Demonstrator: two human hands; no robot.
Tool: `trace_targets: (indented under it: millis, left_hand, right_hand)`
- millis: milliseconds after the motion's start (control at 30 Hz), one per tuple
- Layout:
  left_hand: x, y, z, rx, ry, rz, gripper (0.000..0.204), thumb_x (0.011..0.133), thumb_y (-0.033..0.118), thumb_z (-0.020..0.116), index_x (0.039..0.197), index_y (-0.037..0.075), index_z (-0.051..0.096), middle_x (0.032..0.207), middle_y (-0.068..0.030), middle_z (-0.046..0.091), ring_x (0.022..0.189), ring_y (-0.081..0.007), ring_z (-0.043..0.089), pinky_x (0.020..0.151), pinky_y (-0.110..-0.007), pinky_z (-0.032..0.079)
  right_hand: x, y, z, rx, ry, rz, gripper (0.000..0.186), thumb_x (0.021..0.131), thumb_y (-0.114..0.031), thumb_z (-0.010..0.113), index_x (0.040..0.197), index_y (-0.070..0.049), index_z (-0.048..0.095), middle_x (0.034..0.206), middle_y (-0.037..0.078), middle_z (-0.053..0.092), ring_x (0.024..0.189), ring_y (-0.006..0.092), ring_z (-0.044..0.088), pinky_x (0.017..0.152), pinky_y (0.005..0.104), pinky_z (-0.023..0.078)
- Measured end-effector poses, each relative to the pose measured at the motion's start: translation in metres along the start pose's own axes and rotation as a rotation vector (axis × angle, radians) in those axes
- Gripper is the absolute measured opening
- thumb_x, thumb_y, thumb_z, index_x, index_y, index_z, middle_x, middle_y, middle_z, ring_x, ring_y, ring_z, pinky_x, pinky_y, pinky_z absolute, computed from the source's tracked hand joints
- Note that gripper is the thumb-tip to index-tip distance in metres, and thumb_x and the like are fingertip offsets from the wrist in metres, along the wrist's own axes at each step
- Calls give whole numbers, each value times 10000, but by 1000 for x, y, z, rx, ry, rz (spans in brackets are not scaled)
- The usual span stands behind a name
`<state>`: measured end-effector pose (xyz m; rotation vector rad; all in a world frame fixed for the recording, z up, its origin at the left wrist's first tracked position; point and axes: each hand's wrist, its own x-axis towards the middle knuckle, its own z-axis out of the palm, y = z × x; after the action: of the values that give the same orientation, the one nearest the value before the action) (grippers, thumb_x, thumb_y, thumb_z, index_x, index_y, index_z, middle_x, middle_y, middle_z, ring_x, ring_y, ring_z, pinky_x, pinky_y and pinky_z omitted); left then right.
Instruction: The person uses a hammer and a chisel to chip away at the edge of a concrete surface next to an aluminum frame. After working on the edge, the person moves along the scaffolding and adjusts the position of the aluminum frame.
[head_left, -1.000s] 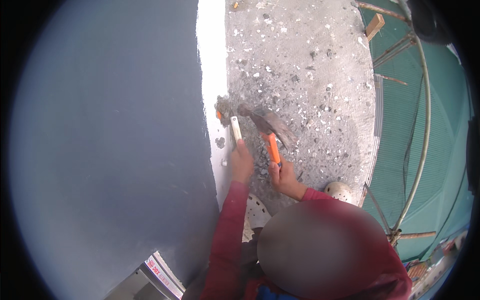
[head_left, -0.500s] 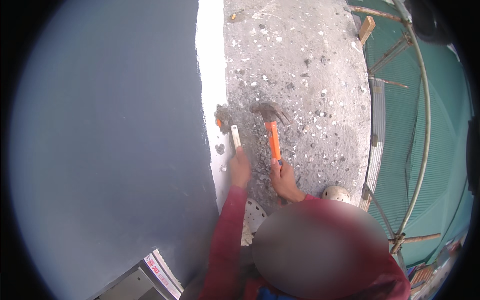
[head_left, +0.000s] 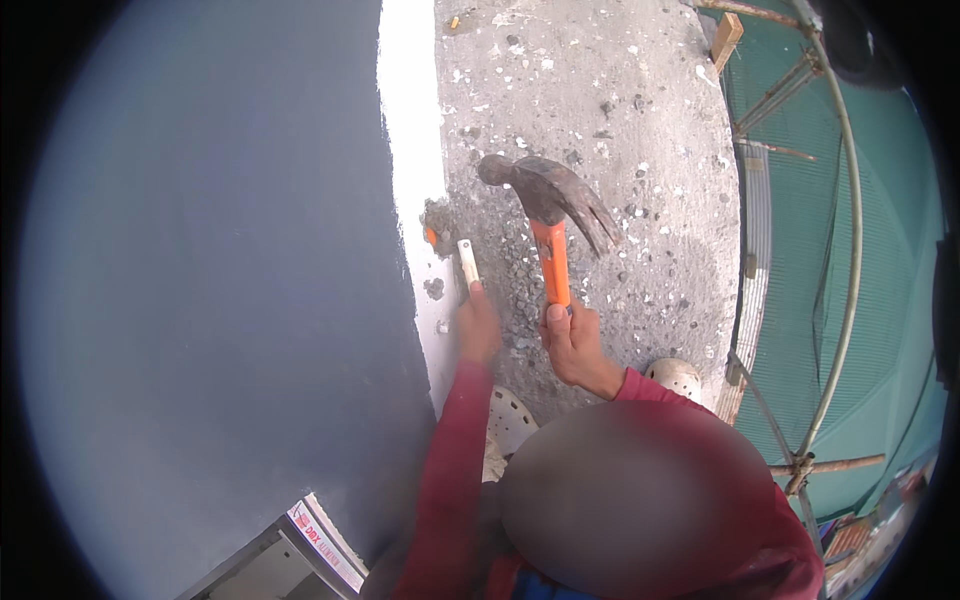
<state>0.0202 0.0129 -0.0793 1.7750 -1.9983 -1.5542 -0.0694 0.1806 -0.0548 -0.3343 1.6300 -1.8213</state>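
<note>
We see the left hand (head_left: 479,325) closed around the near part of a pale flat bar (head_left: 467,262), its fingers wrapped round so that no gap shows. The bar's far end, pierced by a small hole, sticks out beyond the fingers, just to the right of the wall's foot. The hand covers the rest, so we cannot tell for certain what kind of tool it is.

To the right, we see the right hand (head_left: 580,350) gripping the handle of a claw hammer (head_left: 556,265), fingers curled fully round it and the thumb along the near part of the orange grip. The dark head lies at the far end, its striking face pointing left and its claw right, apart from both the bar and the wall.

On the left we have a dark grey wall (head_left: 220,250), edged by a white band (head_left: 410,100). A rough broken patch (head_left: 440,218) cuts into that band just beyond the bar, with an orange piece (head_left: 430,236) showing in it; a smaller chipped spot (head_left: 433,288) sits nearer. Between the hands, we find loose rubble (head_left: 520,270) scattered over the concrete floor (head_left: 650,120). Green netting (head_left: 790,270) hangs along the far right, behind a bent pole (head_left: 848,200).
</note>
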Motion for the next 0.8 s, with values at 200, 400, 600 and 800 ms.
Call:
trace_targets:
  millis: [200,400,600,800]
  left_hand:
    - [3,1,-8,50,-25,-88,698,1078,529,366,777,-59,592,586,-95,509,555,-239,544,574,-452,435]
    - [-1,10,-14,268,19,210,603,1085,517,383,892,-17,587,672,-87,535,513,-218,529,514,-408,415]
    - [-4,35,0,-101,-56,-27,493,1082,538,383,939,81,503,622,7,450,420,-95,385,363,-290,279]
    - [-7,65,-4,-367,-176,-121,476,1095,486,339,815,118,452,566,22,388,393,-105,360,355,-296,271]
  right_hand:
    - [7,30,27,-144,-58,208,475,1078,-404,466,940,34,585,616,121,566,556,177,571,520,391,435]
    - [-16,39,2,-151,-127,337,484,1081,-396,464,956,53,593,583,126,558,528,188,572,521,413,431]
    - [-6,2,-21,-121,-101,294,485,1090,-404,440,986,44,594,571,84,556,510,179,567,513,398,440]
    - [17,-28,-25,-108,-140,43,485,1101,-436,402,925,-11,555,612,25,523,526,123,516,501,331,422]
